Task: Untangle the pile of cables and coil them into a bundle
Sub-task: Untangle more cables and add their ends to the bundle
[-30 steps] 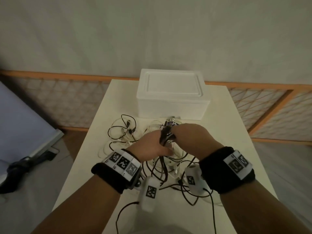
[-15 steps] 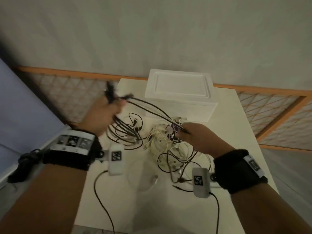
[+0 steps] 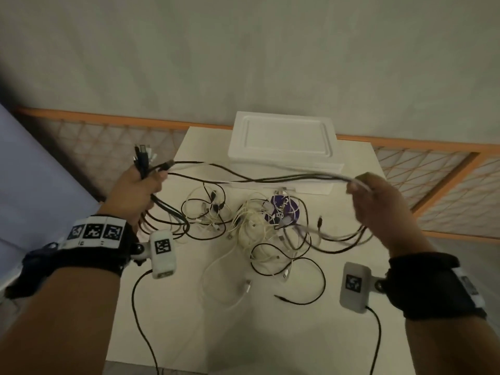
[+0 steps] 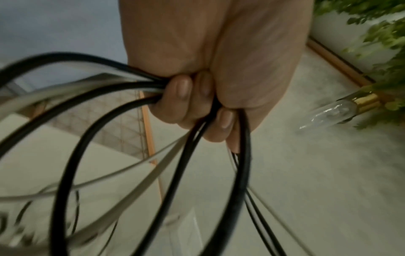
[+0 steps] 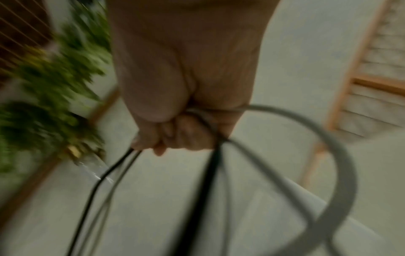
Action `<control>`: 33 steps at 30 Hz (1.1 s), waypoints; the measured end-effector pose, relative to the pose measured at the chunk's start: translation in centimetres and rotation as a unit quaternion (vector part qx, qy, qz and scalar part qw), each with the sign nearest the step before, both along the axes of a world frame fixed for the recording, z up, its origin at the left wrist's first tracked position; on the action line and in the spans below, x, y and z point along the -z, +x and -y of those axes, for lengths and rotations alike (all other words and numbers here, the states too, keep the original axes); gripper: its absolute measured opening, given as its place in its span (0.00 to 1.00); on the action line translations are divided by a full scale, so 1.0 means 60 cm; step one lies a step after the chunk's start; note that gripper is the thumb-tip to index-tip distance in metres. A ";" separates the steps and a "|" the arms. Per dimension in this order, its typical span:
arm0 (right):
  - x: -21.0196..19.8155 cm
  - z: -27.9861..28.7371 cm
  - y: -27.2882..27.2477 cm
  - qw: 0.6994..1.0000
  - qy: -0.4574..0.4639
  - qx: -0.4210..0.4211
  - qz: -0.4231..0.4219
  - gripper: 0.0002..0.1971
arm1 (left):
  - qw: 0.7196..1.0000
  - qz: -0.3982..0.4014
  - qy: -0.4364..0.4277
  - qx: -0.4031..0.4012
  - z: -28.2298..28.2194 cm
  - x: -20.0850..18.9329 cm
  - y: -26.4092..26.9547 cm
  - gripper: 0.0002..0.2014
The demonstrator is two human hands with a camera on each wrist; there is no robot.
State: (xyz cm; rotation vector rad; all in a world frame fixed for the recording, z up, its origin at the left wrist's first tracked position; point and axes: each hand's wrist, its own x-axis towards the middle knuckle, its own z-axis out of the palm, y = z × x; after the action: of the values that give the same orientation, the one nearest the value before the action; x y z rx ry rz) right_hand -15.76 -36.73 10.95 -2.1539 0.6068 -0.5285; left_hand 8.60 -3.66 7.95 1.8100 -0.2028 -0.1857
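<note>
A tangle of black and white cables (image 3: 254, 228) lies on the cream table (image 3: 189, 320). My left hand (image 3: 140, 185) is raised at the left and grips a bunch of black and grey cables (image 4: 140, 83), their plug ends (image 3: 143, 155) sticking up above the fist. My right hand (image 3: 376, 196) is raised at the right and grips the same strands (image 5: 203, 121) farther along. Between the two hands the cables (image 3: 257, 178) stretch almost level above the pile. Loops hang from both fists down to the table.
A white foam box (image 3: 284, 142) stands at the table's far edge, behind the stretched cables. A purple round object (image 3: 284, 209) lies under the tangle. An orange-framed lattice screen (image 3: 433, 169) runs behind the table. A grey-blue surface (image 3: 32, 171) is to the left.
Both hands started together over the pile. The left hand rose to the left with the cable ends, and the right hand has now lifted and moved right, drawing the strands taut.
</note>
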 end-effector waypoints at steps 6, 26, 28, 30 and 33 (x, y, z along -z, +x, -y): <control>-0.084 0.056 -0.047 0.949 -0.305 0.075 -0.044 0.12 | 0.991 -0.014 0.087 0.098 0.078 0.040 -0.036 0.03; 0.100 0.137 -0.060 0.837 -0.203 0.085 -0.501 0.30 | 0.939 -0.013 0.202 0.278 0.150 0.118 -0.126 0.01; 0.082 0.105 -0.041 0.796 -0.227 0.055 -0.558 0.47 | 0.932 -0.017 0.215 0.290 0.154 0.125 -0.127 0.03; 0.061 0.054 -0.009 0.822 -0.288 -0.009 -0.492 0.57 | 0.929 -0.019 0.216 0.300 0.163 0.135 -0.136 0.09; 0.055 -0.054 0.050 0.909 -0.236 -0.169 -0.300 0.56 | 0.928 -0.017 0.199 0.315 0.184 0.134 -0.157 0.32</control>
State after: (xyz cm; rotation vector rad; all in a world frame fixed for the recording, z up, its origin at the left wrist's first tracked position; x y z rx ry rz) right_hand -12.76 -33.51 7.63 -2.8334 0.4291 0.2273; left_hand -0.82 -14.68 -0.08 2.0877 -0.7682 -0.7569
